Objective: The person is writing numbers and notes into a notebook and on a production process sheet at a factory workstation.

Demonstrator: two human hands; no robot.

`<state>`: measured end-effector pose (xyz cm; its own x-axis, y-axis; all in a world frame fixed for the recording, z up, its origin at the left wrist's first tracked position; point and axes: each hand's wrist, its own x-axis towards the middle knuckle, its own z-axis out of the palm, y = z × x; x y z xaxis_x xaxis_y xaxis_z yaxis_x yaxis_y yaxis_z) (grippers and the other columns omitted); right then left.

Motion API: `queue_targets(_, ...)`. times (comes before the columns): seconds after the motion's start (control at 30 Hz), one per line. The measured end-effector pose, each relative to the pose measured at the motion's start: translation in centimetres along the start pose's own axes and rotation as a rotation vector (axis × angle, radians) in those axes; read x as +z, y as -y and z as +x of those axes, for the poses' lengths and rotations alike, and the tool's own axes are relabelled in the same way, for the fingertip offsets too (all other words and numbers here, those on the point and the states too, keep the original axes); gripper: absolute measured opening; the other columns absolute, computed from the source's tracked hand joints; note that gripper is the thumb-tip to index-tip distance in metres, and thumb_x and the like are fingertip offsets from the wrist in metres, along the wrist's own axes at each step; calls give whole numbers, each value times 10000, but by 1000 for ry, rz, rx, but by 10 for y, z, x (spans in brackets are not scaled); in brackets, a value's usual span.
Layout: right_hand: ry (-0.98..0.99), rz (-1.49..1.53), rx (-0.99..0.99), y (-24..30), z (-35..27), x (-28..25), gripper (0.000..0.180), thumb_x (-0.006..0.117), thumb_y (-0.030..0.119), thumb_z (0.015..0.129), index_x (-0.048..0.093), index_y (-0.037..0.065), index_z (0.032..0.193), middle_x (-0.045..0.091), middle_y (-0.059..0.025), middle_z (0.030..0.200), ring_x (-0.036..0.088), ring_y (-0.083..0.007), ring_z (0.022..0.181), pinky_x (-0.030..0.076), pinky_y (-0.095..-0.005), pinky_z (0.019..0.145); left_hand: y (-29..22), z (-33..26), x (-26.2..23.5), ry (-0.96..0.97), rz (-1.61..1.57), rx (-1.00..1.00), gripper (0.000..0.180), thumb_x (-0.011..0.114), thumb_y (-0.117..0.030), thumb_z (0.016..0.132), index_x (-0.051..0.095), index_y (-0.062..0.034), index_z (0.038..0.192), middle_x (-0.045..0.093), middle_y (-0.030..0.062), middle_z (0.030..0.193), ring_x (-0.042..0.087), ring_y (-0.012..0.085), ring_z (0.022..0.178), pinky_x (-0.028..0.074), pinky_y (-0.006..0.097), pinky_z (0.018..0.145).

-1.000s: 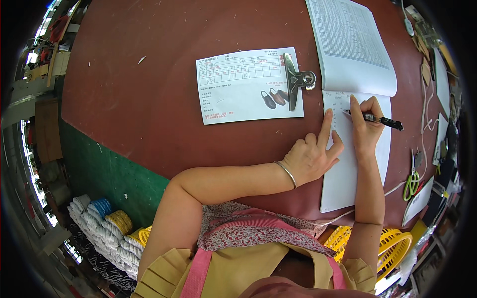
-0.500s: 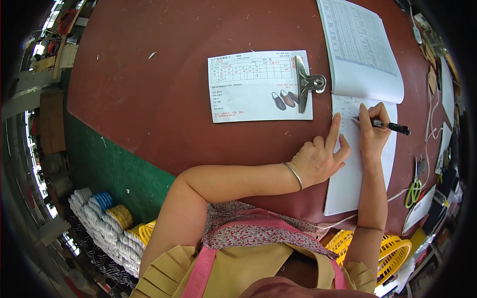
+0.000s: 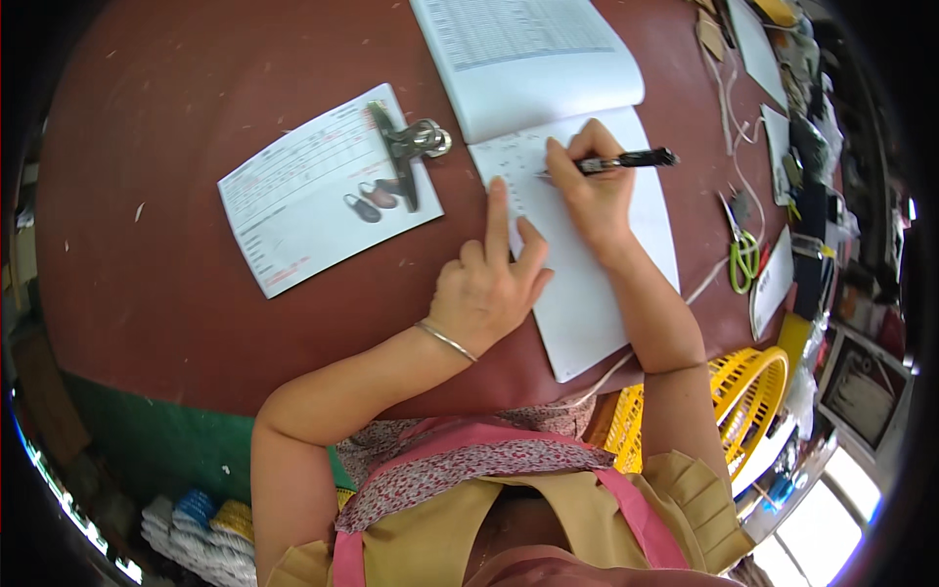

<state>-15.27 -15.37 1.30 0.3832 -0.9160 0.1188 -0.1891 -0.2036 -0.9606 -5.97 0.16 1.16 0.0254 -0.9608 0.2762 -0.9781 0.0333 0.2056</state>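
Observation:
My right hand (image 3: 595, 191) grips a black pen (image 3: 626, 160), its tip at the open page of a notebook (image 3: 597, 293). Small handwritten marks run down the left part of that page. Beside them rests my left hand (image 3: 489, 284), index finger stretched along the page's left edge, the other fingers loosely bent, with nothing held. Left of the notebook lies a printed card (image 3: 284, 210) with a table and pictures of shoes. A large metal bulldog clip (image 3: 409, 147) is clamped on the card's right edge.
The reddish-brown table (image 3: 156, 284) carries green-handled scissors (image 3: 743, 262) and a white cord (image 3: 729, 108) at the right. A yellow plastic basket (image 3: 748, 391) stands by my right elbow. Bundled white, blue and yellow material (image 3: 201, 528) sits at lower left.
The whole view has turned and shifted, so table, card and notebook appear further left and tilted. Both hands keep nearly the same places on the notebook, pen still held.

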Motion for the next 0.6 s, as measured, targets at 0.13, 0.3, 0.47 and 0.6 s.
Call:
queue_targets(0.13, 38, -38, -5, 3, -3, -4, 377, 696, -7, 868, 388, 81, 668, 399, 55, 605, 340, -32, 582, 298, -258, 507, -2, 3, -2, 11, -4, 28, 488, 666, -438, 907, 593, -21, 1150, 498, 372, 1417, 550, 174, 502, 491, 259, 423)
queue_targets(0.3, 58, -73, -8, 1, -1, -1, 379, 695, 1, 867, 383, 79, 667, 374, 48, 596, 308, -40, 574, 285, -275, 498, -2, 4, -1, 10, -2, 37, 482, 662, -441, 914, 594, -20, 1140, 503, 374, 1411, 545, 167, 496, 490, 255, 420)
queue_targets(0.47, 61, -84, -28, -1, -2, 1, 379, 695, 2, 861, 378, 74, 666, 348, 40, 590, 296, -46, 573, 279, -280, 497, -2, 5, -2, 21, 0, 38, 483, 659, -441, 919, 591, -18, 1141, 507, 373, 1406, 544, 165, 495, 492, 256, 422)
queue_targets(0.6, 76, -100, -42, -7, -2, -1, 374, 689, -3, 850, 375, 69, 661, 344, 34, 589, 285, -56, 568, 275, -288, 493, -2, 5, -2, 10, 9, 41, 488, 658, -444, 918, 586, -20, 1147, 518, 371, 1396, 540, 162, 492, 488, 255, 418)
